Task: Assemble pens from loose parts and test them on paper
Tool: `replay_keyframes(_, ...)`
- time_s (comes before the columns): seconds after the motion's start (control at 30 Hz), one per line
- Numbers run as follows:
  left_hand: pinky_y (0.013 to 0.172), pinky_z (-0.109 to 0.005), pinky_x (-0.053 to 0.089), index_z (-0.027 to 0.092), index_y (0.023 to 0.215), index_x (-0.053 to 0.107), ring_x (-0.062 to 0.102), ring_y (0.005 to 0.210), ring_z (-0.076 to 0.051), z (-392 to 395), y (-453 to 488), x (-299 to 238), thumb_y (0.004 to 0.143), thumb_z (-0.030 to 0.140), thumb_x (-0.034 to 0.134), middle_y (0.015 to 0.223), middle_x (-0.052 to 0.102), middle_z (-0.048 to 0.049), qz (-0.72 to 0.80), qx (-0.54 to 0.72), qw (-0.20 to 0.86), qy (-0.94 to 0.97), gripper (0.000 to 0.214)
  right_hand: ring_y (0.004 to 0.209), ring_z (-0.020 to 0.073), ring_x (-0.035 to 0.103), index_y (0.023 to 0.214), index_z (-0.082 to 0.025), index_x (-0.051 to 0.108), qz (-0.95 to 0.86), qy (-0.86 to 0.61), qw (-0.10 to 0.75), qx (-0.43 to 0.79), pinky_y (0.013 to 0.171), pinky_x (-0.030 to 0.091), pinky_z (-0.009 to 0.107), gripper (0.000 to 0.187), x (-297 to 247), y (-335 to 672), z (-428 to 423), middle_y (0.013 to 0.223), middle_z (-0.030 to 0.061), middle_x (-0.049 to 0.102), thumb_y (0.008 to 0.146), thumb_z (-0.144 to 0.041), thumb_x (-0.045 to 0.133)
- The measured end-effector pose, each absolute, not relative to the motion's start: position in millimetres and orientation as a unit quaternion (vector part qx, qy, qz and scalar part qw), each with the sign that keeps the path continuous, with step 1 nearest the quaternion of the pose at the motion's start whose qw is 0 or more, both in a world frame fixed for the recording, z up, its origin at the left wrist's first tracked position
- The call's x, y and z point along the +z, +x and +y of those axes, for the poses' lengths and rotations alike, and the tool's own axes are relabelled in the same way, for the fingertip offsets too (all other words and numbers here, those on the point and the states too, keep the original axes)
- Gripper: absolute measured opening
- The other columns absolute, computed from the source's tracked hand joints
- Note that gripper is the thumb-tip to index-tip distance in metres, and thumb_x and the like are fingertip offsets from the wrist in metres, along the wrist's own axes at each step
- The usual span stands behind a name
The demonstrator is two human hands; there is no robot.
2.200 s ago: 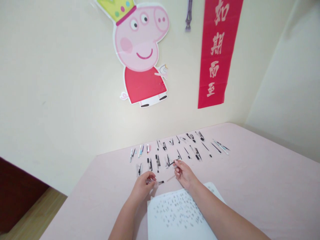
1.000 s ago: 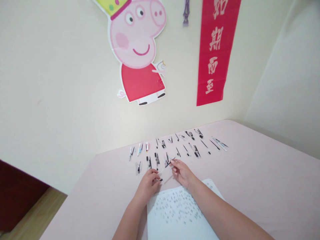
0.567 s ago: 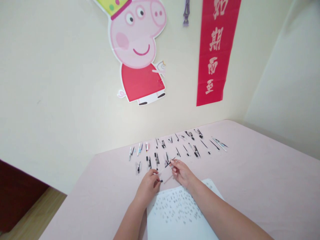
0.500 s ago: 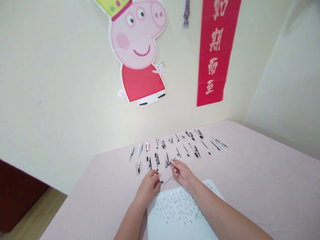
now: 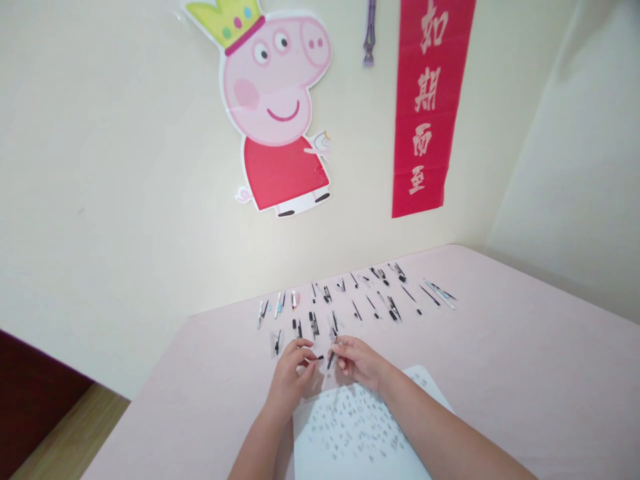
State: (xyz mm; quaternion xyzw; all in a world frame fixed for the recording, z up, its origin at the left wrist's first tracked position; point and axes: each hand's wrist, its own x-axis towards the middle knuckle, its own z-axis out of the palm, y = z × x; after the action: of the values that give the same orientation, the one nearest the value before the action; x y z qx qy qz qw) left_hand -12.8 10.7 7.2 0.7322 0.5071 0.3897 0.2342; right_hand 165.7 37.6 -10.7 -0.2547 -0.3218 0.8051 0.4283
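Pig cutout — red wall banner

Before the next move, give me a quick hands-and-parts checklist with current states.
1. Right hand gripping the dark slender piece: ok, between thumb and fingers.
2. Left hand gripping the small black piece: ok, at the fingertips; firmness cannot tell.
3. Held pieces apart: ok, visible gap.
4. Written paper fully visible: not ok, right forearm covers part.
5. Pen parts just beyond right hand untouched: cannot tell, overlap in view.
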Motion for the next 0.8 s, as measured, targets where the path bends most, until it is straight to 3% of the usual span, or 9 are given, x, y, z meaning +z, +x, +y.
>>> replay_keyframes(0.17,0.066,-0.028,0.052,0.019,0.070,0.064,0.059,0.086,-0.018,11.9,-6.5,6.3,0.072,0.021,0.055,0.093,0.059,-0.0078,0.518,0.447,0.236,0.690,0.009,0.038,0.0029,0.042,0.062,-0.015,0.052,-0.348,-0.281,0.427,0.786,0.037,0.031,0.012,0.032,-11.9,160.8,34.1,0.045,-0.0071,0.051,0.056,-0.031,0.079)
replay_keyframes(0.43,0.068,-0.030,0.052,0.017,0.067,0.065,0.060,0.086,-0.020,13.4,2.5,-1.5,0.068,0.021,0.060,0.088,0.059,-0.0080,0.524,0.482,0.262,0.651,0.007,0.040,0.0029,0.046,0.082,-0.015,0.065,-0.403,-0.306,0.445,0.739,0.040,0.037,0.014,0.033,-10.2,158.5,33.0,0.054,-0.0056,0.057,0.055,-0.030,0.078)
replay_keyframes(0.57,0.071,-0.031,0.051,0.018,0.066,0.066,0.059,0.086,-0.020,14.1,3.9,-2.5,0.067,0.021,0.061,0.086,0.060,-0.0078,0.521,0.486,0.271,0.647,0.006,0.040,0.0029,0.045,0.077,-0.015,0.066,-0.432,-0.309,0.441,0.724,0.041,0.038,0.016,0.030,-8.4,157.5,32.2,0.062,-0.0030,0.061,0.056,-0.033,0.077)
replay_keyframes(0.8,0.079,-0.034,0.049,0.019,0.072,0.068,0.060,0.089,-0.021,15.8,2.1,-6.2,0.063,0.022,0.066,0.088,0.065,-0.0069,0.511,0.502,0.308,0.626,0.009,0.038,0.0038,0.043,0.072,-0.015,0.062,-0.438,-0.325,0.436,0.716,0.039,0.035,0.016,0.031,-10.4,155.9,33.1,0.046,-0.0073,0.051,0.056,-0.038,0.076)
